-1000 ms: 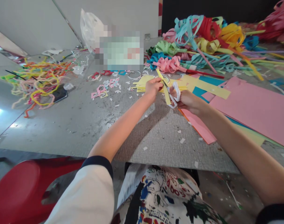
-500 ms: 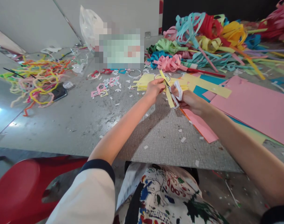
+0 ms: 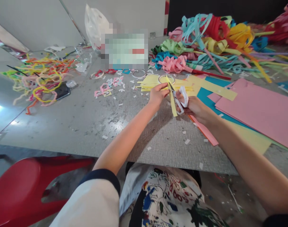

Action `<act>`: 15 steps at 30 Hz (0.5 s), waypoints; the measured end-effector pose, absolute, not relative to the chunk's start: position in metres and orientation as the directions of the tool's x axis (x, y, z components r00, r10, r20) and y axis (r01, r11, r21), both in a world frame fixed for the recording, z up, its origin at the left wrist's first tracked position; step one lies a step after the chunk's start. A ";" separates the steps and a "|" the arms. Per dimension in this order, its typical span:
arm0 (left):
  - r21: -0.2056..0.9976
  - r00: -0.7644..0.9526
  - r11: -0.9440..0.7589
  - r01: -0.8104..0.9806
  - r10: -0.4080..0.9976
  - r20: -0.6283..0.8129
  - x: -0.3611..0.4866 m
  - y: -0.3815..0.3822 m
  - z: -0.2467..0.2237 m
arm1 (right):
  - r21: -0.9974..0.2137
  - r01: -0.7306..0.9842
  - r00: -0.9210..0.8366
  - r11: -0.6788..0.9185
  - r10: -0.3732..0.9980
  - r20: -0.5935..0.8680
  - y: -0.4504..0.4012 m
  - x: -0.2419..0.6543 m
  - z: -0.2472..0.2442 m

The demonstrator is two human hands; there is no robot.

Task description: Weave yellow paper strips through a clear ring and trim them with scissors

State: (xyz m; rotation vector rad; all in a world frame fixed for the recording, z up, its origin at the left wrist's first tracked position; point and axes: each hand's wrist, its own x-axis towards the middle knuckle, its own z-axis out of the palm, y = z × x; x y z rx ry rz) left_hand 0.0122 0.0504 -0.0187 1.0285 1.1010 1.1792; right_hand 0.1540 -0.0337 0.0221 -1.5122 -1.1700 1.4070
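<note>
My left hand [image 3: 158, 94] pinches a narrow yellow paper strip [image 3: 173, 106], which hangs at a slant above the table. Wrapped in the handles of white-handled scissors [image 3: 183, 96] is my right hand [image 3: 193, 106]. The dark blades point up and away, lying against the strip near my left fingertips; whether they are apart or together I cannot tell. Just beyond both hands lies a stack of yellow paper strips [image 3: 148, 83], with a roll of tape [image 3: 166, 78] on it. Under my right wrist a pink paper strip [image 3: 206, 132] rests on the table.
Large pink sheets [image 3: 257, 110] spread to the right. Curled paper flowers [image 3: 173, 64] are heaped at the back right, and fuzzy pipe cleaners [image 3: 43, 82] lie at the left beside a phone [image 3: 63, 91]. A red stool [image 3: 23, 186] stands at the lower left.
The yellow strip's lower end hangs slightly lower and looks narrower. Both hands keep their hold, and the whole view has shifted a little.
</note>
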 end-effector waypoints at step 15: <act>0.930 0.034 0.115 -0.349 0.993 -0.110 0.025 0.045 -0.027 | -0.933 0.143 0.092 -0.330 0.943 -0.319 -0.039 0.149 0.020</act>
